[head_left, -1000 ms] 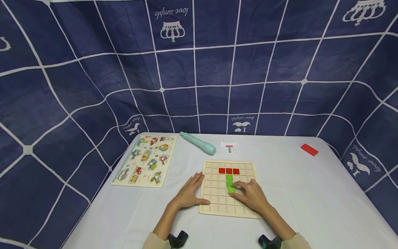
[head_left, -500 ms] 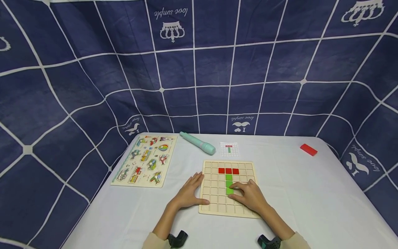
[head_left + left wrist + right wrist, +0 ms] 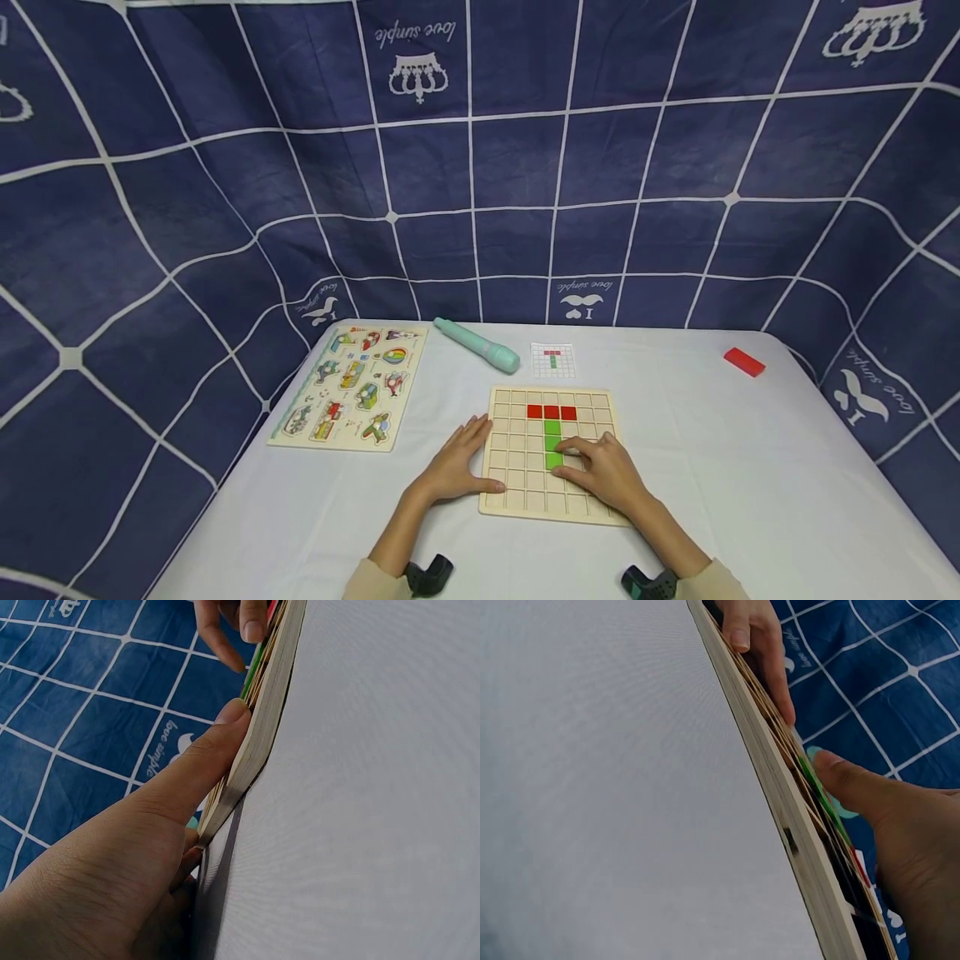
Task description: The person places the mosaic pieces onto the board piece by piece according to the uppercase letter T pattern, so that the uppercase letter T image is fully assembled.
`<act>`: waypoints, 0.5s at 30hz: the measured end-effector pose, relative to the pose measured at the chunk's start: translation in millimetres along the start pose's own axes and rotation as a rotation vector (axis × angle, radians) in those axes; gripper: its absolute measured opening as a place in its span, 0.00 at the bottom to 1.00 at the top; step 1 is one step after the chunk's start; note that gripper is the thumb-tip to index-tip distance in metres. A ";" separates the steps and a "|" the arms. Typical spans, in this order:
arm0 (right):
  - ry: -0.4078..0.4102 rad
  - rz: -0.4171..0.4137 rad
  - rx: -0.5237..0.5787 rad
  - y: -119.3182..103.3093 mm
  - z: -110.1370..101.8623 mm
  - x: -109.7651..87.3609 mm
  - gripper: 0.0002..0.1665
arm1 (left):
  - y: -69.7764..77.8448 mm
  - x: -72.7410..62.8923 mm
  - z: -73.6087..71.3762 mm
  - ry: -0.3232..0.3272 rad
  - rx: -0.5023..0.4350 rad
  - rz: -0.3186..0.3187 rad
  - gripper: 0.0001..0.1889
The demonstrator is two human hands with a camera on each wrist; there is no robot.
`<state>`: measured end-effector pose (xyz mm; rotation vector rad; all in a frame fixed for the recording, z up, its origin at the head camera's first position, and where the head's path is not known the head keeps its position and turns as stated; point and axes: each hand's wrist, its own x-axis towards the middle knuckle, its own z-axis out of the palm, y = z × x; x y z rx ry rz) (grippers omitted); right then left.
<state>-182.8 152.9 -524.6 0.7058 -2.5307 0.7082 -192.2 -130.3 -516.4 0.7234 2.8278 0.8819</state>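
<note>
In the head view a pale wooden grid board (image 3: 517,502) lies on the white table. Three red square tiles (image 3: 552,412) form a row in its upper part. A column of green square tiles (image 3: 552,427) runs down from the middle one. My right hand (image 3: 606,477) has its thumb and index finger at the lowest green tile (image 3: 554,461), pinching it at its edges; it lies flat in its cell. My left hand (image 3: 453,465) rests at the board's left edge, fingers spread, with the thumb (image 3: 234,712) on the rim in the left wrist view.
A wooden picture puzzle (image 3: 348,387) lies at the left. Behind the board are a mint-green microphone-like stick (image 3: 480,345) and a small pattern card (image 3: 553,361) with a red and green T. A red flat block (image 3: 745,362) lies at the far right. A dark checked cloth (image 3: 510,167) hangs behind.
The lowest green tile has shifted slightly down and left and now sits square in line with the column. The right hand moved very little with it; the left hand stays put.
</note>
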 end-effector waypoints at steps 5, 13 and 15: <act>0.012 0.026 0.024 4.2 -7.7 -4.3 0.19 | 0.7 2.0 0.9 -0.007 0.002 -0.003 0.59; 0.064 0.092 -0.031 28.8 -33.0 -14.5 0.17 | -0.3 -0.7 -6.9 -0.023 -0.122 -0.022 0.54; 0.107 0.104 -0.058 38.5 -43.3 -15.9 0.16 | 0.9 -2.9 -14.6 -0.024 -0.197 -0.056 0.50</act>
